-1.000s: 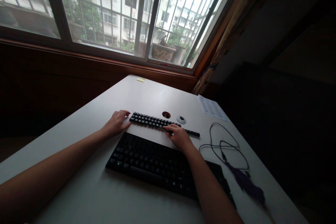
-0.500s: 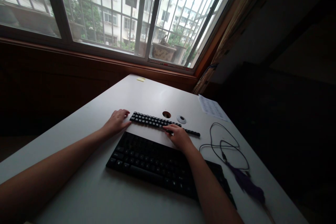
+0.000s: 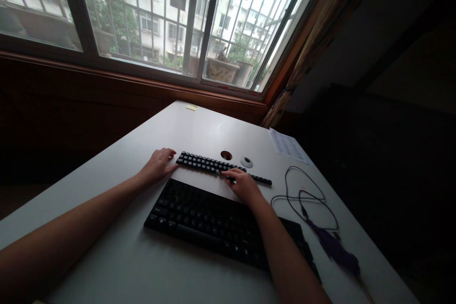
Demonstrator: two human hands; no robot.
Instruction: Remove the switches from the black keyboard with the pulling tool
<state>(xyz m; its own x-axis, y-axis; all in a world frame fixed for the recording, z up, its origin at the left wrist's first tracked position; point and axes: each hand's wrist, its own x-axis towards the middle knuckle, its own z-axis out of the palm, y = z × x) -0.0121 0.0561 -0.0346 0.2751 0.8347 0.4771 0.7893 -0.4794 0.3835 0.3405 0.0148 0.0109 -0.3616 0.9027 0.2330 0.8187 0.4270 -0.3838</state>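
Rows of loose black keycaps (image 3: 199,161) with pale markings lie side by side on the white table. At their left end rests my left hand (image 3: 159,164), thumb and fingers apart, the fingertips close beside the outermost caps. My right hand (image 3: 244,185) is at the near row, towards its right end, with thumb and fingers closed around a dark keycap (image 3: 231,178) that they partly cover. Nearer to me is a black keyboard (image 3: 199,221); my right forearm crosses above it and hides part of its right side.
Beyond the keycaps are a round cable hole (image 3: 226,155) and its grey cover (image 3: 246,162). To the right lie a printed sheet (image 3: 288,146), a looped black cable (image 3: 309,197) and a purple brush-like thing (image 3: 335,249). A yellow note (image 3: 191,108) lies at the far edge.
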